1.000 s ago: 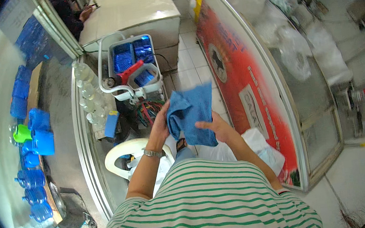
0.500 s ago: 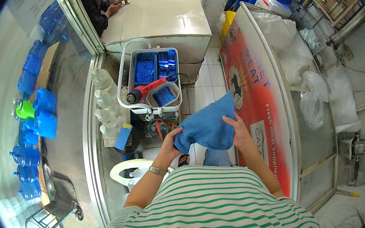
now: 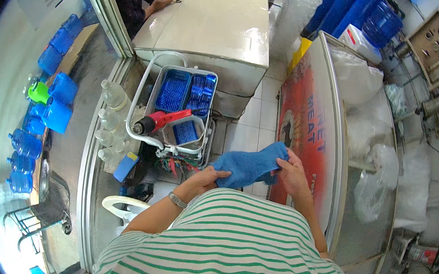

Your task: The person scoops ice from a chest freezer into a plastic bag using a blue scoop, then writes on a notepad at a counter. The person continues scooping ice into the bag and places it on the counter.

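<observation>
A blue cloth (image 3: 250, 166) is stretched between my two hands, just in front of my striped shirt. My left hand (image 3: 206, 178), with a metal-banded watch on its wrist, pinches the cloth's left end. At the opposite end my right hand (image 3: 292, 173) grips it between thumb and fingers. The cloth is bunched into a narrow band, and part of it hangs below. Beyond my left hand stands a white cart (image 3: 213, 132) holding baskets of small blue pieces (image 3: 173, 90). A red and black heat gun (image 3: 159, 121) lies across it.
Clear bottles (image 3: 114, 95) line the ledge on the left by the window frame. A red-fronted freezer (image 3: 306, 120) stands close on my right. Ahead is a tiled counter (image 3: 203, 11), where another person's hand (image 3: 160, 3) rests. Tall blue cylinders (image 3: 343, 1) stand at the back right.
The cloth has gone from a spread, hanging sheet to a folded, narrow band, drawn nearer my body. My view has turned, tilting the surroundings. Both hands still hold it.
</observation>
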Available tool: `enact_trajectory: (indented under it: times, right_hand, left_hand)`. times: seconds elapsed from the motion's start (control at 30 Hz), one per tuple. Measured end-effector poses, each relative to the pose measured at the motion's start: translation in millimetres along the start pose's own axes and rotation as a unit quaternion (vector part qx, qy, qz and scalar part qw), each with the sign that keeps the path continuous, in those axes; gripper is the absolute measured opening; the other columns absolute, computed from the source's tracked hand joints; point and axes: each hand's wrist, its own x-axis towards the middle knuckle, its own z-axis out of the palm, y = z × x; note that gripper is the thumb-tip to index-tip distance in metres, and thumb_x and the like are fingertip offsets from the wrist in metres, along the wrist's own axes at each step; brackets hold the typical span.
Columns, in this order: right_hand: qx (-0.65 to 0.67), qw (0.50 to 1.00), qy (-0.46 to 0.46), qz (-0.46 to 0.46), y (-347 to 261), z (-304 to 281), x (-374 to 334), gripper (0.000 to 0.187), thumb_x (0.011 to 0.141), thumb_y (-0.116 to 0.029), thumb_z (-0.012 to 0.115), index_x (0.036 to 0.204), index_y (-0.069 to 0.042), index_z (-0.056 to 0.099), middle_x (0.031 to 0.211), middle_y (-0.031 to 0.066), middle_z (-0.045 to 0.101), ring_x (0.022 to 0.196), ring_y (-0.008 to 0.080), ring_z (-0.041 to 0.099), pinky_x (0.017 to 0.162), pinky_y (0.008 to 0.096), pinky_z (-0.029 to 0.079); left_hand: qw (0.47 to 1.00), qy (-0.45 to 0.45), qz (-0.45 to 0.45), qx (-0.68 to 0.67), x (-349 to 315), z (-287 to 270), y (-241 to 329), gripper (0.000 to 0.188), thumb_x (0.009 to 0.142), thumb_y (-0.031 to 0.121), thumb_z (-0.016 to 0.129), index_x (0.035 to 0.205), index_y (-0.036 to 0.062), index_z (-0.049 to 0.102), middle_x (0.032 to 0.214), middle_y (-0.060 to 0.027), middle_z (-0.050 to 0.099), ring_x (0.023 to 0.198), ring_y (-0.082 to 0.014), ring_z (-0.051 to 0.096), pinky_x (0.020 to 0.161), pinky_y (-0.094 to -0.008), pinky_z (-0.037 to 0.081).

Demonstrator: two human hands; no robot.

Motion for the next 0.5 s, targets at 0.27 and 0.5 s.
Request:
enact_trajectory:
  times: [0.27,0.5]
  right_hand:
    - [-0.084,0.995,-0.039,-0.025,-110,-31,119,0.027,0.087,-0.004,0.055,0.114,0.0,0.053,0.092,0.0055,0.062,0.076,0.0134,0.06,0.066,0.0287,0.05]
    - [-0.151,0.961,-0.231,0.011,-137,88,292,0.025,0.086,-0.006,0.054,0.111,-0.002,0.054,0.089,0.0057,0.061,0.072,0.016,0.059,0.063,0.0294,0.049]
  left_hand:
    - [0.974,0.092,0.126,-0.167,43,44,87,0.022,0.088,0.015,0.065,0.105,0.0036,0.059,0.1,-0.0053,0.065,0.084,-0.0142,0.063,0.068,-0.0275,0.053]
    - [0.869,0.198,0.408,-0.197,22,-17,171,0.022,0.085,0.005,0.064,0.105,0.0085,0.056,0.097,-0.0006,0.064,0.081,-0.0117,0.062,0.066,-0.023,0.05]
